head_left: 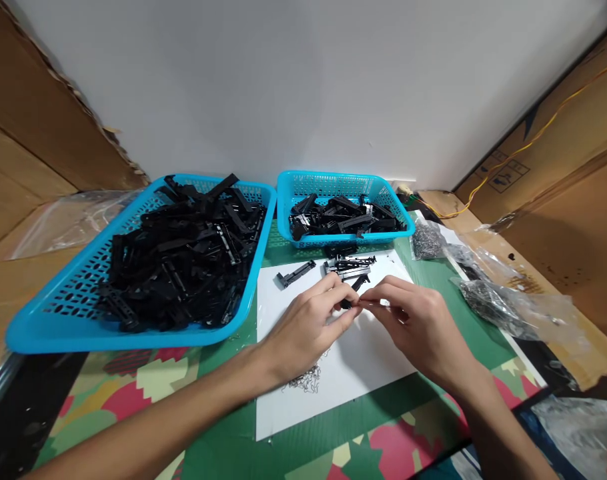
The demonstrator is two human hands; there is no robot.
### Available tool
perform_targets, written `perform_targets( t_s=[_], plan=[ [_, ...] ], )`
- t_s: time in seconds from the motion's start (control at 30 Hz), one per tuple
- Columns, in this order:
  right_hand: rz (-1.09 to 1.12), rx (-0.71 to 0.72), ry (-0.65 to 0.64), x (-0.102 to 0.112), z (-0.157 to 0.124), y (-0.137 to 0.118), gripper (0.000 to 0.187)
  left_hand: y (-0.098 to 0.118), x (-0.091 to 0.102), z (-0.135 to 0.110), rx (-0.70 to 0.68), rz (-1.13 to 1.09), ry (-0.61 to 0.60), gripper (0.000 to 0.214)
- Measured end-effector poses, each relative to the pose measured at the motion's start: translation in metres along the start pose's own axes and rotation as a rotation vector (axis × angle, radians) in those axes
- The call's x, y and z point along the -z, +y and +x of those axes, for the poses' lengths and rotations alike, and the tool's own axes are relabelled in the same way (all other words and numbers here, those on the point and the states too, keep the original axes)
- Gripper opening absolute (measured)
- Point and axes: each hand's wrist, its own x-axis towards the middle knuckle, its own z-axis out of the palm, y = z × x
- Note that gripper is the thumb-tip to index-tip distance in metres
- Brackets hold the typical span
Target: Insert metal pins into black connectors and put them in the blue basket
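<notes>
Above a white sheet (pixel 293 420), my left hand (pixel 303 327) is closed on a small black plastic part (pixel 347 304), mostly hidden by the fingers. Fingertip to fingertip with it, my right hand (pixel 426 327) is pinched together. Whatever it holds is too small to make out. A pile of tiny bent metal pieces (pixel 308 380) lies on the sheet below my left wrist. Beyond the hands are several long black plastic parts (pixel 351 268), and a single black part (pixel 296 273) lies to their left.
A large blue basket (pixel 133 341) heaped with black parts stands at left. Behind the sheet is a smaller blue basket (pixel 346 179) of similar parts. Clear bags of small metal pieces (pixel 493 310) lie at right. Cardboard (pixel 573 233) and a white wall (pixel 303 87) bound the space.
</notes>
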Motion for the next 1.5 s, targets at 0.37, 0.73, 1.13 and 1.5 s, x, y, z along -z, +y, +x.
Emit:
perform_targets(
  t_s=[0.37, 0.73, 1.13, 1.5],
  plan=[
    [0.068, -0.119, -0.008, 0.013, 0.007, 0.004, 0.010, 0.006, -0.001, 0.001, 0.101, 0.217, 0.000, 0.027],
    [0.176, -0.265, 0.120, -0.009, 0.010, 0.024, 0.018, 0.001, -0.002, 0.003, 0.165, 0.346, 0.006, 0.043],
    [0.062, -0.215, 0.160, -0.019, 0.007, 0.027, 0.014, -0.002, -0.002, 0.003, 0.111, 0.347, -0.019, 0.033],
    [-0.065, -0.097, 0.184, -0.024, 0.002, 0.028, 0.016, 0.000, -0.004, 0.003, 0.099, 0.354, -0.038, 0.031]
  ],
)
